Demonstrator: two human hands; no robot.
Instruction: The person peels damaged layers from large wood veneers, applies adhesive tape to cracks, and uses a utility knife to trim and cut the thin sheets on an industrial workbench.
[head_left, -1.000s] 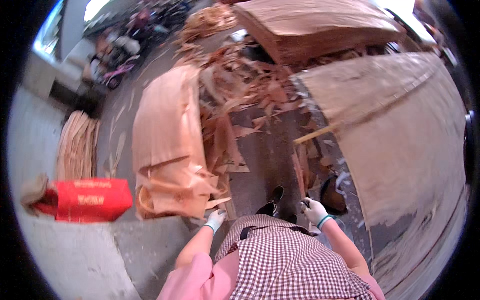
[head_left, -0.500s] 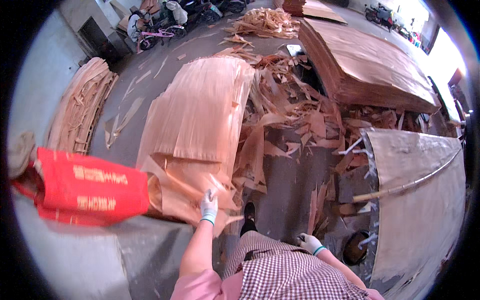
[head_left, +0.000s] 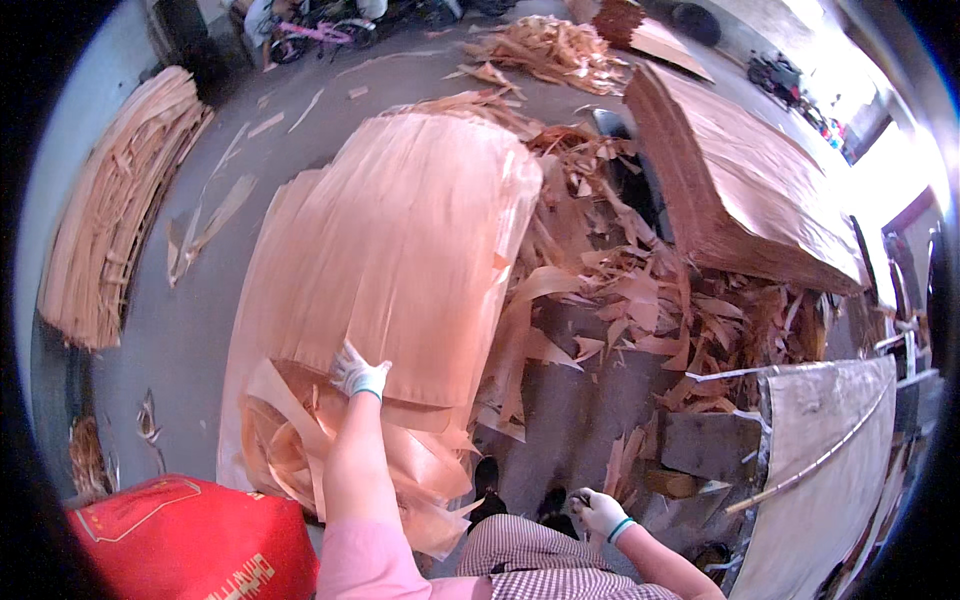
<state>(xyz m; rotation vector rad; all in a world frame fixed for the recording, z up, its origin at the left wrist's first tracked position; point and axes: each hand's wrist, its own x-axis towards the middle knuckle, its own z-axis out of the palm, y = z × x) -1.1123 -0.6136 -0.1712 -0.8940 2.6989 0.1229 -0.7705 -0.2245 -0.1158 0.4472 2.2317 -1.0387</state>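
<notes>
My left hand (head_left: 360, 372), in a white glove with a green cuff, lies with its fingers spread at the near edge of the top sheet on a stack of wood veneer (head_left: 400, 240). Just below it, curled and torn veneer pieces (head_left: 290, 440) are bunched over the near end of the stack. My right hand (head_left: 602, 514), gloved the same way, hangs low in front of my checked apron. Its fingers are closed, with a small dark thing showing at the fingertips, too small to name.
A red bag (head_left: 200, 540) stands at the lower left. Veneer scraps (head_left: 640, 300) litter the floor right of the stack, before a taller veneer pile (head_left: 760, 180). A sheet-covered surface (head_left: 820, 470) with a thin pole (head_left: 810, 465) is at the right. More veneer (head_left: 125, 210) leans on the left wall.
My left hand has moved forward and left, from the crumpled veneer to the top sheet's edge, and its fingers have spread. My view has shifted closer to the stack. The right hand stays low.
</notes>
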